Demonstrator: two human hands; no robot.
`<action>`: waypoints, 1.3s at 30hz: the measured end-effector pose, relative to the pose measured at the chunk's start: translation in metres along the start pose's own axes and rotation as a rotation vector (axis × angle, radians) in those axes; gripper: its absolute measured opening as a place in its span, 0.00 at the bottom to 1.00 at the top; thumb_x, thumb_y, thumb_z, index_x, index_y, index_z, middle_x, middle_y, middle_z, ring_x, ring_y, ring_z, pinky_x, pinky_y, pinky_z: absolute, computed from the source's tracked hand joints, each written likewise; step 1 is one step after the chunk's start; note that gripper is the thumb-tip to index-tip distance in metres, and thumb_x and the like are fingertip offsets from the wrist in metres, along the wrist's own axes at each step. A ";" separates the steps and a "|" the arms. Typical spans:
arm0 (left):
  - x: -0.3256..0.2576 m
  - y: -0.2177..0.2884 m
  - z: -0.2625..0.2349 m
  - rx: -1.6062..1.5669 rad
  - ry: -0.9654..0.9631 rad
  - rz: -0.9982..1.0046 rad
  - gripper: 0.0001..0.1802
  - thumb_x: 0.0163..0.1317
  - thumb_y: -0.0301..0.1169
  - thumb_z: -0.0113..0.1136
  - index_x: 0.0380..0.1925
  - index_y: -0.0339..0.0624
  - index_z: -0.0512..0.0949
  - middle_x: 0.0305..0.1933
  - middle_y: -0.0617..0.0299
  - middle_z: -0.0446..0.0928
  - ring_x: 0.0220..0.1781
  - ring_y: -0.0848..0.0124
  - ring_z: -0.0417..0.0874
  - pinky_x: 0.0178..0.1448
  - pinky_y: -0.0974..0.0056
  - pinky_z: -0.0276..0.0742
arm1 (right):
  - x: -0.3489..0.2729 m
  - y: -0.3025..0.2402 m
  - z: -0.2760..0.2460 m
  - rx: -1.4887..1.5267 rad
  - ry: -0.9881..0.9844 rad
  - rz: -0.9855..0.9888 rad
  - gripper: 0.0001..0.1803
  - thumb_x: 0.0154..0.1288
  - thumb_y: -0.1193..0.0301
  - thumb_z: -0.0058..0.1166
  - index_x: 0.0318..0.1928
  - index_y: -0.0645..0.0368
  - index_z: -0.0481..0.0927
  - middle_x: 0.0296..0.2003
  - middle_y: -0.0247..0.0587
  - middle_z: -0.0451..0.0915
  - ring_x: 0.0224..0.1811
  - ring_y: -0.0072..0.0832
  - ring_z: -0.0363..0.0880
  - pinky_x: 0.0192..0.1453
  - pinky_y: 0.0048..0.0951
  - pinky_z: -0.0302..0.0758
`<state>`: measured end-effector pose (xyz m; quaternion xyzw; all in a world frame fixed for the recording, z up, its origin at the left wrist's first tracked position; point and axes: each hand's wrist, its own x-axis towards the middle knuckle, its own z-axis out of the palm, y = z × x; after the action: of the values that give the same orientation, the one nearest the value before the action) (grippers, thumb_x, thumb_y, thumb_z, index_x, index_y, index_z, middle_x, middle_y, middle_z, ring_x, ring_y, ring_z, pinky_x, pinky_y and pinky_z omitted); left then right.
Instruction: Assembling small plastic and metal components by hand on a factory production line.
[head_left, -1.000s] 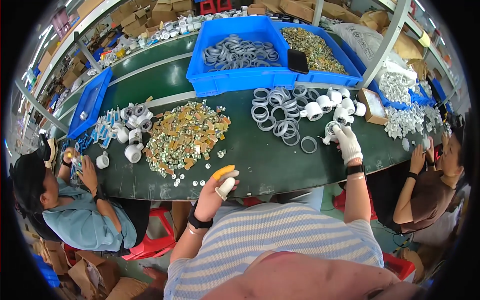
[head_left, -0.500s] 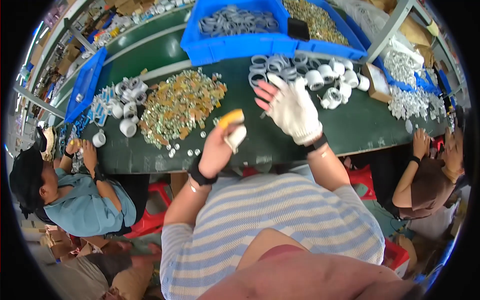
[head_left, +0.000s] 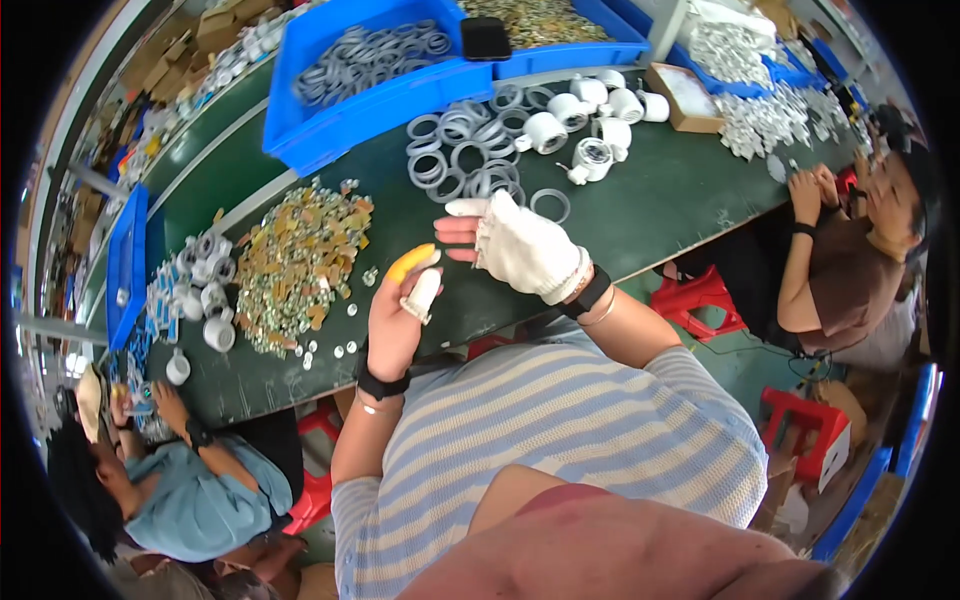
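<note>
Head view, right hand [head_left: 520,248] gloved, grey rings [head_left: 470,160] just beyond fingertips

Bare green table [head_left: 640,215] lies ahead of the right hand [head_left: 515,250]; grey rings [head_left: 465,160] (loosely piled) block beyond.

A long dark green worktop [head_left: 640,210] crosses the room, with a second green line [head_left: 215,165] behind it. Red plastic stools [head_left: 700,298] stand on a teal floor [head_left: 765,355]. Cardboard boxes [head_left: 215,28] pile up at the far edge, under even, bright light.
</note>
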<state>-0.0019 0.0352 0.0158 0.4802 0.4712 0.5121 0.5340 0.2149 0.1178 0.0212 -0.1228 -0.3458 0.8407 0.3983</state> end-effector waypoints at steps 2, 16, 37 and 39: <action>-0.001 -0.003 -0.003 0.006 -0.025 0.002 0.23 0.74 0.24 0.58 0.68 0.40 0.73 0.60 0.59 0.82 0.54 0.73 0.84 0.57 0.71 0.78 | -0.018 -0.012 -0.012 -0.151 0.062 -0.054 0.35 0.81 0.48 0.44 0.69 0.68 0.70 0.64 0.57 0.76 0.66 0.42 0.77 0.70 0.44 0.72; -0.033 -0.016 -0.002 -0.073 0.047 -0.143 0.19 0.78 0.31 0.56 0.65 0.35 0.75 0.58 0.51 0.83 0.55 0.65 0.86 0.62 0.60 0.82 | -0.104 -0.054 -0.075 -1.638 0.926 -0.211 0.15 0.66 0.62 0.63 0.48 0.55 0.88 0.42 0.52 0.85 0.49 0.47 0.83 0.57 0.41 0.79; -0.036 -0.032 0.011 0.081 -0.049 -0.223 0.19 0.75 0.27 0.60 0.64 0.42 0.77 0.59 0.60 0.84 0.57 0.74 0.84 0.54 0.74 0.75 | -0.103 -0.050 -0.064 -1.877 0.792 -0.122 0.15 0.62 0.58 0.66 0.44 0.53 0.90 0.39 0.46 0.86 0.47 0.47 0.82 0.54 0.44 0.78; -0.036 -0.032 0.010 0.089 -0.053 -0.225 0.20 0.75 0.27 0.60 0.64 0.42 0.77 0.59 0.61 0.84 0.57 0.75 0.84 0.52 0.75 0.74 | -0.103 -0.050 -0.064 -1.884 0.787 -0.101 0.15 0.62 0.58 0.66 0.44 0.53 0.90 0.39 0.46 0.86 0.46 0.47 0.82 0.54 0.44 0.78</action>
<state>0.0099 -0.0011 -0.0150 0.4608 0.5301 0.4148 0.5784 0.3422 0.0933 0.0016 -0.6388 -0.7156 0.1096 0.2604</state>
